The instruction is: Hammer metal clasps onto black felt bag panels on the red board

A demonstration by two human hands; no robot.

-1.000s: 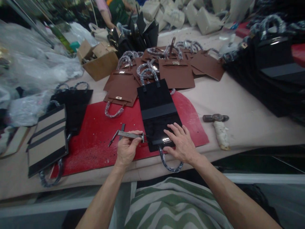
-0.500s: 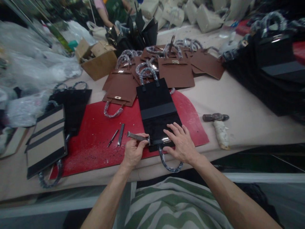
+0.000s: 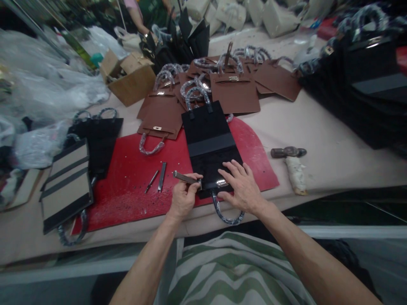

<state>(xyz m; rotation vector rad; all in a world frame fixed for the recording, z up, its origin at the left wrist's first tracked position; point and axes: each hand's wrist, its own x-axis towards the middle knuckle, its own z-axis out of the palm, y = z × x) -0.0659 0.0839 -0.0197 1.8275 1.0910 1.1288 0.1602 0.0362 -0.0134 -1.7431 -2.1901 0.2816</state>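
A black bag panel [image 3: 211, 144] with plastic-wrapped handles at both ends lies on the red board [image 3: 133, 178]. My left hand [image 3: 184, 197] pinches a metal tool [image 3: 186, 178], whose head is at the panel's lower left edge. Spread over the lower part of the panel, my right hand [image 3: 241, 186] has its fingers apart beside a shiny metal clasp [image 3: 221, 183]. Two slim metal tools, a thin rod [image 3: 151, 181] and a flat bar [image 3: 162, 176], lie on the board left of my left hand.
A hammer [image 3: 294, 169] with a wrapped handle lies at the right. Brown bag panels [image 3: 235, 95] and a cardboard box [image 3: 132, 84] are behind the board. Black panels [image 3: 68, 182] lie left, more [image 3: 349, 93] are piled right. Another person's arm [image 3: 136, 19] shows at the top.
The whole view has shifted slightly. My left hand keeps its pinch on the metal tool, and its fingers have moved a little at the panel's edge. My right hand stays spread on the panel.
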